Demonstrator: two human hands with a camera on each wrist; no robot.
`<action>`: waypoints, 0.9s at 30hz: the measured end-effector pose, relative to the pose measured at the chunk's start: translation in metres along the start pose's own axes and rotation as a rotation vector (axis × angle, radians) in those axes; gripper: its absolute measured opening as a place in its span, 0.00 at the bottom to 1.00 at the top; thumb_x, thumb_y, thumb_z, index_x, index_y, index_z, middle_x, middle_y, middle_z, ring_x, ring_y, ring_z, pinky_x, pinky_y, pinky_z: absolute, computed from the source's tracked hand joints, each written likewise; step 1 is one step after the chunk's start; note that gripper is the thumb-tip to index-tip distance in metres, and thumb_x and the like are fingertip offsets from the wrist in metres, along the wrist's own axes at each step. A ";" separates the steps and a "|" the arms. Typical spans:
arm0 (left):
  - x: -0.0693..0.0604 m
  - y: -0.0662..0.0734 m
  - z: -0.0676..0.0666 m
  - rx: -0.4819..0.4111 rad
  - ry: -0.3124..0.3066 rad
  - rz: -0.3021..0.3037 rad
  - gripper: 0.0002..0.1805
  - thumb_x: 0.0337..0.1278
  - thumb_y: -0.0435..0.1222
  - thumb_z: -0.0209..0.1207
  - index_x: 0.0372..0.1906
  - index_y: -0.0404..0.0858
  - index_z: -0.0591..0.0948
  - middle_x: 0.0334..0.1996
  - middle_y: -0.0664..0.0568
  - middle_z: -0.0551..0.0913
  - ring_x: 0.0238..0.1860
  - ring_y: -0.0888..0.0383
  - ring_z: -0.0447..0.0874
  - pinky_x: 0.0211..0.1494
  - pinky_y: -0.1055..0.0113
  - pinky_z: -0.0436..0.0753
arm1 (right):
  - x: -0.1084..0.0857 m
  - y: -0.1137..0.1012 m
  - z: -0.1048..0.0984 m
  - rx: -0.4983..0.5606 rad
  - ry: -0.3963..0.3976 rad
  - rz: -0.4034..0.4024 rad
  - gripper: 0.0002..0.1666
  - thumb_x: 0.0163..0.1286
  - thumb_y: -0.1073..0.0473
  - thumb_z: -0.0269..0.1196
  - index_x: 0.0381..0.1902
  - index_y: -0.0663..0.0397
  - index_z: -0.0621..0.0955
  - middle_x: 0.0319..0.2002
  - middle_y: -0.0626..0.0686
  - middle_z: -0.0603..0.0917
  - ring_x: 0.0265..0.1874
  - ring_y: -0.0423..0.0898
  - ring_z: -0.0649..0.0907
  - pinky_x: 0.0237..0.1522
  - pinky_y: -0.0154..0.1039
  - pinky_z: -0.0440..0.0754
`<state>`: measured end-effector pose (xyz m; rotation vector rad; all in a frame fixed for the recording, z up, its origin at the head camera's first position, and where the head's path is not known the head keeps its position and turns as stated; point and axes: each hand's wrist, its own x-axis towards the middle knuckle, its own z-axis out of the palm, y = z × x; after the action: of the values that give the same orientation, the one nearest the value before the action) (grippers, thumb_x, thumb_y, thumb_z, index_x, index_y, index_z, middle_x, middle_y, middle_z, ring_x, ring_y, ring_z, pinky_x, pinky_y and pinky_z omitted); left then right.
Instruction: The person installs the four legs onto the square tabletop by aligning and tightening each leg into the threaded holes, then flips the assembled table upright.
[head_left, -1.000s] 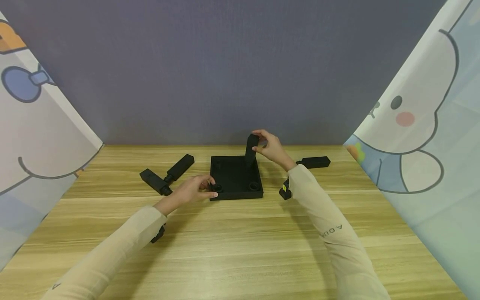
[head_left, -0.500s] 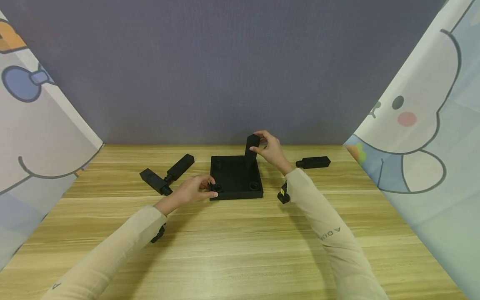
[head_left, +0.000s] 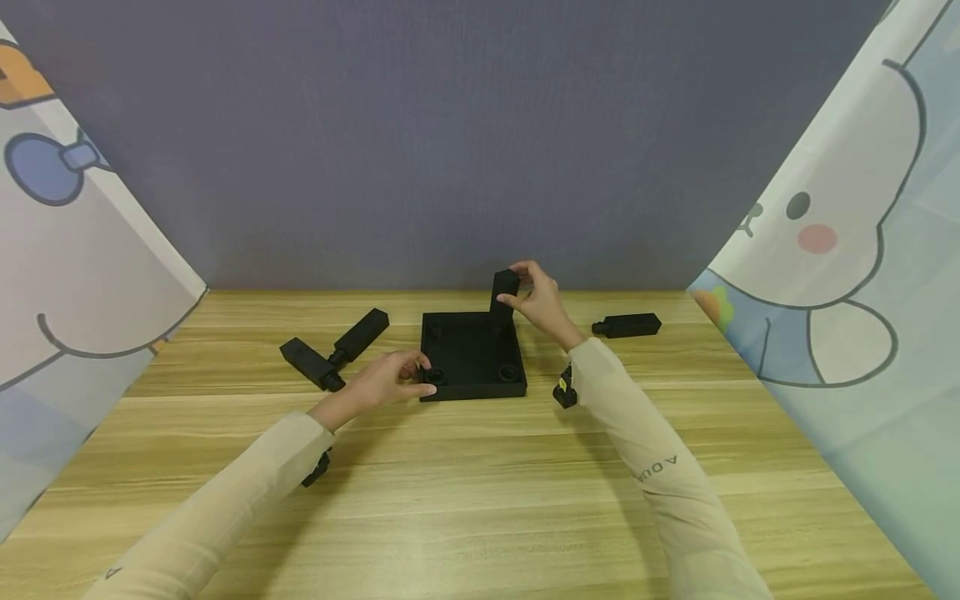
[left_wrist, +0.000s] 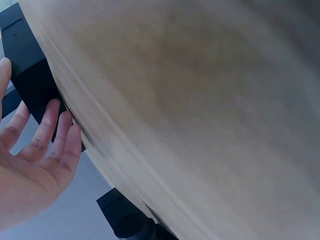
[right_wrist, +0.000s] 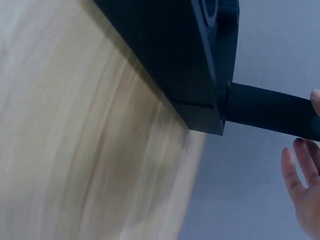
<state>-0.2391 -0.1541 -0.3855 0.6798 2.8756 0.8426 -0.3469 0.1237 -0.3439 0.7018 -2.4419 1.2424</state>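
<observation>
Block [head_left: 504, 288], indistinct where it meets black tray [head_left: 471, 354], is pinched by right hand [head_left: 541, 303]; left hand [head_left: 381, 377] grips tray.

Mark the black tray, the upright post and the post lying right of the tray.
Black tray [head_left: 467, 350], head view: bare floor.
Upright post [right_wrist: 267, 110], right wrist view: side face.
Post lying right of tray [head_left: 632, 326], head view: mid-body.

Matt plastic, grained wood and cloth.
The square tray [head_left: 471, 346] and upright post [head_left: 504, 288] appear smooth, matt plastic; the tabletop [head_left: 465, 500] is wood-grained with a soft sheen; the rear panel [head_left: 480, 150] and sleeves [head_left: 225, 500] look like cloth.
</observation>
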 end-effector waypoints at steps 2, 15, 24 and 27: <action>0.000 0.000 0.000 0.000 0.002 0.002 0.21 0.50 0.51 0.62 0.47 0.46 0.76 0.36 0.55 0.80 0.38 0.59 0.79 0.42 0.60 0.78 | 0.001 0.001 -0.002 0.006 -0.024 0.012 0.30 0.54 0.60 0.69 0.53 0.60 0.70 0.50 0.59 0.76 0.45 0.53 0.78 0.40 0.47 0.78; 0.001 0.002 -0.001 -0.004 -0.013 -0.016 0.21 0.51 0.51 0.62 0.47 0.46 0.76 0.37 0.54 0.80 0.39 0.57 0.79 0.43 0.60 0.78 | 0.008 0.000 -0.012 -0.010 -0.167 0.025 0.32 0.58 0.61 0.65 0.59 0.62 0.67 0.55 0.60 0.73 0.47 0.54 0.76 0.41 0.45 0.78; 0.000 0.002 -0.003 -0.004 -0.016 -0.013 0.22 0.50 0.52 0.62 0.47 0.45 0.76 0.37 0.54 0.80 0.39 0.57 0.79 0.43 0.59 0.78 | 0.008 0.000 -0.014 -0.005 -0.172 0.038 0.30 0.59 0.64 0.64 0.58 0.62 0.69 0.53 0.59 0.75 0.47 0.54 0.77 0.41 0.48 0.78; 0.001 0.002 -0.002 -0.001 -0.013 -0.009 0.22 0.50 0.52 0.61 0.47 0.45 0.76 0.37 0.53 0.80 0.38 0.57 0.79 0.42 0.59 0.78 | 0.008 0.002 -0.013 -0.003 -0.156 0.045 0.29 0.59 0.63 0.65 0.58 0.60 0.69 0.53 0.59 0.76 0.48 0.54 0.78 0.42 0.48 0.78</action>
<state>-0.2395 -0.1534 -0.3829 0.6694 2.8642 0.8357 -0.3535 0.1325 -0.3339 0.7734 -2.5980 1.2429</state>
